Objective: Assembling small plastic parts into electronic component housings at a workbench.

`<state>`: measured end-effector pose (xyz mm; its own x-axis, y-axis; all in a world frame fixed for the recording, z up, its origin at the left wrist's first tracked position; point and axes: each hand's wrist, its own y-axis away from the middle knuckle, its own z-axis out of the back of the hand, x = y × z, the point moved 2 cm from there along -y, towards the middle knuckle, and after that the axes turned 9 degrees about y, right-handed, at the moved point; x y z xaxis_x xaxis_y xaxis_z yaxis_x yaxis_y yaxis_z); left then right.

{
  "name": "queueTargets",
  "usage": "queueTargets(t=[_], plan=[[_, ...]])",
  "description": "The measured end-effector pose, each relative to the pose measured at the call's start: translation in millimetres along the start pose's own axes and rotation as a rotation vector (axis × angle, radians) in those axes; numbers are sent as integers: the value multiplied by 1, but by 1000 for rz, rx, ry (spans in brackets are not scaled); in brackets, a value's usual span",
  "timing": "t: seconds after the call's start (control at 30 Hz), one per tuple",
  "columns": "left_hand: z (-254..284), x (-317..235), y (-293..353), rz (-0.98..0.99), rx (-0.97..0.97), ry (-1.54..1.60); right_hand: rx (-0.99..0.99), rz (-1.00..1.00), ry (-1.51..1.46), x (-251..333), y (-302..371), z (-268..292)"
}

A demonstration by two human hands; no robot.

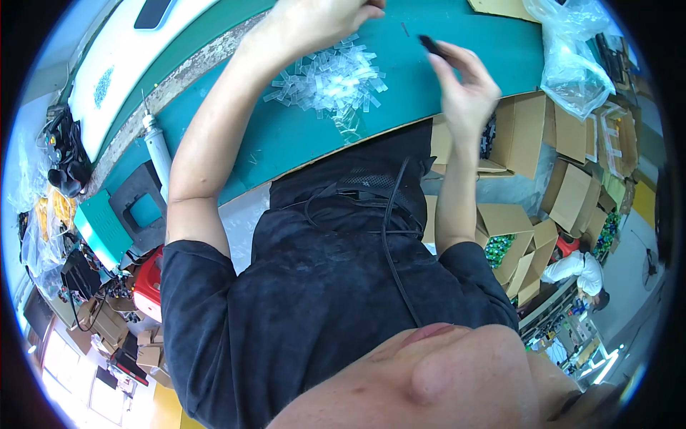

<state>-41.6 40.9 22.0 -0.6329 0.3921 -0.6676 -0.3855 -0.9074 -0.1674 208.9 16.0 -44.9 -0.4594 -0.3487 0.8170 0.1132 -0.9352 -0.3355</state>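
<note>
Between finger and thumb, my right hand (470, 89) pinches a small black part (430, 46), slightly blurred, above the green work surface (407, 86). My left hand (332, 20) is at the top edge, partly cut off by the picture's rim. Its fingertips are pressed together, and what they hold, if anything, is hidden. Below that hand lies a loose pile of small clear plastic strips (329, 79), with a few stray strips (348, 123) toward the near edge of the table.
Left of my left arm are a pale electric screwdriver (156, 143) and a black frame-like stand (136, 199). A phone (153, 13) lies on the white surface at upper left. Open cardboard boxes (525, 132) and a clear plastic bag (572, 64) are at right. A person in white (575, 273) is farther off.
</note>
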Motion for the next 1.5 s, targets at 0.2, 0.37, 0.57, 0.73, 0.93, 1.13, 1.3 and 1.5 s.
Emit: queueTargets(t=[0.2, 0.37, 0.57, 0.73, 0.93, 1.13, 1.3, 1.5], plan=[[-10, 19, 14, 21, 93, -210, 97, -312, 190, -6, 32, 128], [-29, 15, 13, 19, 104, -378, -17, -389, 1193, -87, 60, 188], [-41, -15, 18, -9, 175, -475, 251, -510, 1014, -60, 39, 176], [-44, -12, 16, 15, 170, -435, 270, -160, 239, 12, -36, 52], [-24, 5, 9, -67, 74, -179, 192, 347, 435, 14, -126, -96], [20, -3, 6, 87, 127, 278, 231, 335, 528, 2, -139, -142], [36, -16, 7, 228, 98, 497, 267, 145, 322, -23, -147, -144], [45, -28, 8, 194, 100, 629, 235, 234, 271, -24, -141, -130]])
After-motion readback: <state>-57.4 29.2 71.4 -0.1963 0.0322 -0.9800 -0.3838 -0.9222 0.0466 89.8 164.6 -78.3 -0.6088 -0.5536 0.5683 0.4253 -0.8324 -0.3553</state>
